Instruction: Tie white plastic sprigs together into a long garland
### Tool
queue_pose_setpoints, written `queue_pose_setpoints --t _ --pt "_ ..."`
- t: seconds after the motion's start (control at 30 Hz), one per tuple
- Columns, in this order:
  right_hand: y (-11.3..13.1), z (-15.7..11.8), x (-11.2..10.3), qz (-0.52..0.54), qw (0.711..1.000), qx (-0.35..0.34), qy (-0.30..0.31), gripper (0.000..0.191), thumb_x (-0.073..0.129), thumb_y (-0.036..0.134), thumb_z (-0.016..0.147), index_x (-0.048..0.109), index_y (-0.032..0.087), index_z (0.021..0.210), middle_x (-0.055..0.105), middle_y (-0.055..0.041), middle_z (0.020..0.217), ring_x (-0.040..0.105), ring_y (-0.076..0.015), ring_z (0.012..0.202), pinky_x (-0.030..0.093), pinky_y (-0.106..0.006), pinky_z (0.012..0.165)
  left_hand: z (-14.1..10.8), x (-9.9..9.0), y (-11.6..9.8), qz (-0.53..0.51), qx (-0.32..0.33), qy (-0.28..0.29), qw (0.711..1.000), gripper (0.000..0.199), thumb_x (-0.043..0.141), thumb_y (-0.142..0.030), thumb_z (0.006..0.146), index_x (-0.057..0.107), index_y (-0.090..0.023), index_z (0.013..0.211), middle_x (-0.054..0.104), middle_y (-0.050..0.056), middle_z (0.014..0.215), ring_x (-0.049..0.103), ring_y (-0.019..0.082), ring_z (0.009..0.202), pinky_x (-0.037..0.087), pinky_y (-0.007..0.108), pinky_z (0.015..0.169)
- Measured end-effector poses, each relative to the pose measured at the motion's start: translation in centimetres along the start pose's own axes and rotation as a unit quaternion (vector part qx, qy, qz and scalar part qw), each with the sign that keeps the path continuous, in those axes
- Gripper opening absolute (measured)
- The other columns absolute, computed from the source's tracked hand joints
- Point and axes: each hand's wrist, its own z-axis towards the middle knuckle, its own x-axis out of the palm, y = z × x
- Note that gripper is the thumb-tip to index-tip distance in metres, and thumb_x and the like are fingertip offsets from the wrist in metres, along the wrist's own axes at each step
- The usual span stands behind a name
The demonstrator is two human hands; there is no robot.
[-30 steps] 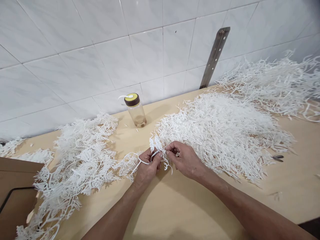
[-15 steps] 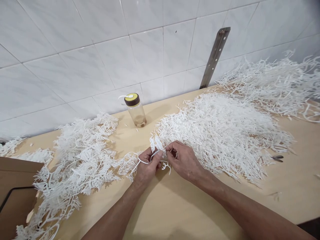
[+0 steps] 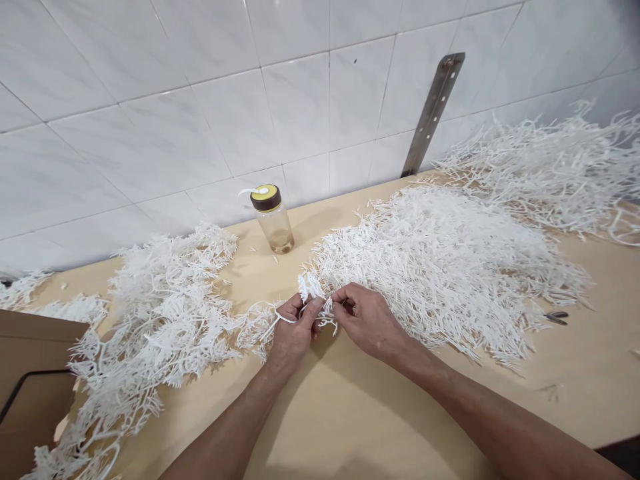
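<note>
Two broad drifts of white plastic branch pieces cover most of the wooden table [image 3: 350,427]: the right pile [image 3: 450,267] spreads from the middle to the far right edge, with a looser heap [image 3: 550,160] behind it against the wall, and the left pile [image 3: 160,313] runs from the far wall down to the near left corner. Between the two piles lies a bare strip of tabletop, and the near part of the table, under the forearms, is open wood out to the near edge. White wall tiles [image 3: 200,100] rise behind the table, and a slanted metal bracket [image 3: 433,113] leans on them at the far right. A cardboard box [image 3: 30,373] sits at the near left edge. A clear jar with a brown and yellow lid [image 3: 273,220] stands upright in the bare strip near the wall. Small cutters [image 3: 555,317] lie at the right pile's near right fringe. The left hand [image 3: 293,333] and right hand [image 3: 367,320] meet at the near left tip of the right pile, both with fingers pinched narrow on one small white sprig [image 3: 320,310] held just above the wood; a thin stem of it loops left toward the left pile.
</note>
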Motion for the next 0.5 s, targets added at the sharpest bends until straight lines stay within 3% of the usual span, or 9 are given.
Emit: queue_pose_setpoints --t 0.3,0.5 --pt "0.18 -0.11 0.11 0.088 0.993 0.072 0.008 0.013 0.057 0.025 0.081 0.068 0.019 0.085 0.067 -0.001 0.072 0.055 -0.0134 0.053 0.044 -0.027 0.051 0.38 -0.11 0.28 -0.054 0.009 0.039 0.998 0.028 0.075 -0.042 0.078 0.065 -0.016 0.083 0.061 -0.001 0.065 0.053 0.011 0.053 0.044 0.022 0.051" --pt "0.79 -0.45 0.24 0.129 0.99 0.062 0.008 0.01 0.058 0.024 0.082 0.065 0.018 0.086 0.067 -0.0015 0.075 0.056 -0.0127 0.054 0.045 -0.026 0.051 0.38 -0.04 -0.05 -0.101 0.001 0.038 0.994 0.029 0.074 -0.042 0.079 0.061 -0.016 0.077 0.058 -0.002 0.059 0.051 0.01 0.049 0.043 0.022 0.047"
